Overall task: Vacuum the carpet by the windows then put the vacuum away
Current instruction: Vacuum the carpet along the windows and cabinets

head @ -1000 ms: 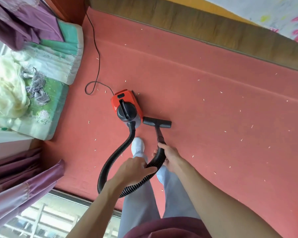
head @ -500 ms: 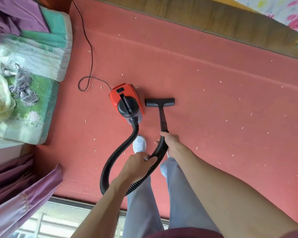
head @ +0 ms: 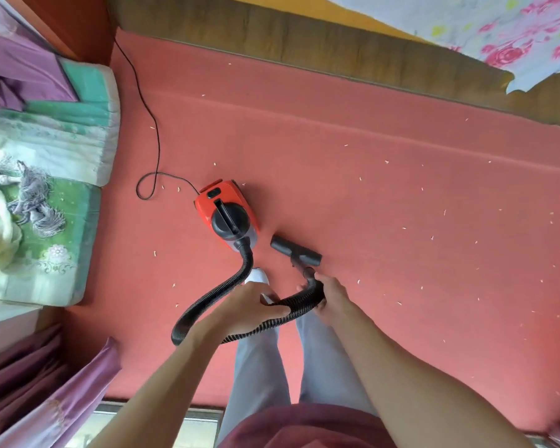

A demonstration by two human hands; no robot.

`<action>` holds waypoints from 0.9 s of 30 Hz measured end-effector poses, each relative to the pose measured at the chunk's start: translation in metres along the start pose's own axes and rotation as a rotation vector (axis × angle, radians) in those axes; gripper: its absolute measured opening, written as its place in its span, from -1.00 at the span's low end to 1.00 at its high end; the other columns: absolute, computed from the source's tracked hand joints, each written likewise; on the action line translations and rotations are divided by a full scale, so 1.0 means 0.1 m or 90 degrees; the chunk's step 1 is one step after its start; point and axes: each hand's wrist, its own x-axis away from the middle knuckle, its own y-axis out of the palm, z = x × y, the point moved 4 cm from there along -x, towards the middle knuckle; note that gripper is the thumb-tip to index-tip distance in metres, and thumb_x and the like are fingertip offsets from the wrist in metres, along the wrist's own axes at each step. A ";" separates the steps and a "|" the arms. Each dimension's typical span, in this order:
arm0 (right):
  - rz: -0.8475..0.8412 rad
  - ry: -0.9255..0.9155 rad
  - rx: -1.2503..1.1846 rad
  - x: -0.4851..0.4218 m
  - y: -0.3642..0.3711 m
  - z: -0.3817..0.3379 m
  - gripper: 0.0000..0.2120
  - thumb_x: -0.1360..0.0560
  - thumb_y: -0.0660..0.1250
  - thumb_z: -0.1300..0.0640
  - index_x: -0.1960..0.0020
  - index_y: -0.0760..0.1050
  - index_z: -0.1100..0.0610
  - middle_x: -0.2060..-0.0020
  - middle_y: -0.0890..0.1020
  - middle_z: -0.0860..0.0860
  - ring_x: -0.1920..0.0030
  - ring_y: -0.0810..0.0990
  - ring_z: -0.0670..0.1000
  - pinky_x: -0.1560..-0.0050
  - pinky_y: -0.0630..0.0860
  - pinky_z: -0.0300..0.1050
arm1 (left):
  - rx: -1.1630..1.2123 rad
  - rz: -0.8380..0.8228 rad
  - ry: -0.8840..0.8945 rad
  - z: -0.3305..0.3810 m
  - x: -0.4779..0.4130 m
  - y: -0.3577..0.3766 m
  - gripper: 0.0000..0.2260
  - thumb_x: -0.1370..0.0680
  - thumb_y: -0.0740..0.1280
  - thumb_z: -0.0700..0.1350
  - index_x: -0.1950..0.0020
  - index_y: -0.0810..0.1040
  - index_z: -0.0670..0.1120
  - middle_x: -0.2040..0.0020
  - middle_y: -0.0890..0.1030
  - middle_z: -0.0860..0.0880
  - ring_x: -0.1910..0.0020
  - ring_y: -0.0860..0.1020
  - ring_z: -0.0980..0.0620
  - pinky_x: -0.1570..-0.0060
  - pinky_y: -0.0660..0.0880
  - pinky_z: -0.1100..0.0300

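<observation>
left hand (head: 246, 305) grips ribbed black hose (head: 207, 300) | right hand (head: 332, 294) seemingly wraps hose end | T-shaped nozzle (head: 296, 252) on red carpet (head: 369, 205)

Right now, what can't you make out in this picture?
Head view only:
- Cord: its far end slips out of sight at the top-left corner, so no plug shows.
- Hose: a stretch is covered by the left hand, its end by the right hand.
- Specks on the carpet: too small to identify.
- Window: cut off by the bottom edge.
</observation>
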 end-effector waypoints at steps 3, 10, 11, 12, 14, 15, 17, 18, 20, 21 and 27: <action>0.002 -0.005 -0.045 0.15 -0.09 0.01 -0.84 -0.56 0.24 0.27 -0.11 0.43 0.31 0.27 0.54 0.22 0.35 0.58 0.14 0.50 0.50 -0.18 | -0.061 -0.027 0.026 0.19 0.10 -0.13 -0.73 -0.47 0.42 0.13 -0.09 0.66 0.02 0.07 0.64 0.06 0.19 0.54 0.17 0.31 0.35 0.34; 0.047 -0.042 -0.074 0.47 -0.44 -0.42 -0.66 -0.46 0.36 0.20 -0.18 0.51 0.33 0.22 0.56 0.17 0.33 0.52 0.10 0.55 0.40 -0.24 | -0.106 -0.061 0.086 0.82 0.16 -0.22 -0.73 -0.48 0.43 0.12 -0.09 0.66 0.01 0.10 0.64 0.06 0.14 0.58 0.11 0.26 0.40 0.30; 0.052 -0.051 -0.090 0.52 -0.49 -0.52 -0.73 -0.47 0.36 0.20 -0.13 0.50 0.30 0.25 0.54 0.15 0.36 0.51 0.08 0.54 0.40 -0.23 | -0.109 -0.065 0.092 0.93 0.15 -0.21 -0.72 -0.47 0.43 0.12 -0.09 0.66 0.00 0.08 0.64 0.04 0.15 0.58 0.11 0.25 0.42 0.28; 0.052 -0.061 -0.109 0.54 -0.53 -0.61 -0.77 -0.48 0.36 0.20 -0.09 0.49 0.27 0.27 0.54 0.15 0.37 0.51 0.07 0.51 0.41 -0.22 | -0.114 -0.067 0.098 1.04 0.12 -0.22 -0.72 -0.47 0.44 0.12 -0.09 0.66 0.00 0.08 0.65 0.03 0.16 0.58 0.11 0.24 0.44 0.27; 0.054 -0.072 -0.157 0.54 -0.63 -0.76 -0.80 -0.48 0.38 0.20 -0.06 0.49 0.24 0.23 0.56 0.16 0.33 0.55 0.08 0.42 0.49 -0.14 | -0.129 -0.070 0.112 1.26 0.08 -0.22 -0.73 -0.47 0.45 0.11 -0.08 0.66 -0.01 0.08 0.64 0.02 0.16 0.58 0.10 0.20 0.47 0.24; 0.052 -0.075 -0.180 0.54 -0.67 -0.83 -0.82 -0.49 0.38 0.19 -0.04 0.49 0.25 0.19 0.57 0.17 0.30 0.56 0.09 0.34 0.52 -0.08 | -0.136 -0.072 0.119 1.36 0.06 -0.22 -0.73 -0.47 0.45 0.11 -0.07 0.65 -0.01 0.10 0.64 0.02 0.17 0.57 0.11 0.20 0.48 0.24; 0.053 -0.078 -0.216 0.48 -0.74 -0.95 -0.84 -0.50 0.39 0.19 0.00 0.48 0.24 0.16 0.57 0.18 0.27 0.57 0.10 0.24 0.54 -0.01 | -0.148 -0.075 0.130 1.52 0.00 -0.20 -0.73 -0.46 0.47 0.11 -0.07 0.63 0.00 0.15 0.62 0.05 0.19 0.57 0.13 0.22 0.48 0.24; 0.054 -0.077 -0.224 0.45 -0.76 -1.01 -0.83 -0.49 0.40 0.18 -0.01 0.47 0.24 0.17 0.56 0.18 0.29 0.56 0.10 0.21 0.54 0.00 | -0.153 -0.073 0.133 1.59 -0.03 -0.18 -0.73 -0.45 0.48 0.10 -0.06 0.63 0.00 0.16 0.62 0.05 0.19 0.57 0.11 0.20 0.48 0.23; 0.049 -0.085 -0.230 0.37 -0.80 -1.15 -0.80 -0.48 0.41 0.18 -0.01 0.46 0.24 0.18 0.54 0.18 0.30 0.54 0.10 0.17 0.53 0.02 | -0.169 -0.072 0.135 1.69 -0.13 -0.12 -0.74 -0.43 0.49 0.09 -0.05 0.62 0.01 0.11 0.63 0.01 0.14 0.56 0.05 0.16 0.48 0.19; 0.042 -0.085 -0.229 0.34 -0.82 -1.21 -0.80 -0.48 0.40 0.19 -0.02 0.46 0.25 0.19 0.53 0.18 0.31 0.54 0.11 0.17 0.53 0.03 | -0.173 -0.074 0.131 1.72 -0.21 -0.08 -0.75 -0.43 0.50 0.10 -0.03 0.61 0.03 0.07 0.62 -0.02 0.11 0.55 0.04 0.16 0.46 0.18; 0.036 -0.072 -0.175 -0.08 -1.03 -1.66 -0.76 -0.52 0.34 0.23 -0.15 0.47 0.29 0.27 0.56 0.17 0.37 0.57 0.08 0.40 0.58 -0.16 | -0.152 -0.082 0.087 1.95 -0.68 0.26 -0.66 -0.40 0.45 0.18 -0.07 0.60 0.02 0.04 0.59 -0.05 0.13 0.53 0.04 0.22 0.40 0.20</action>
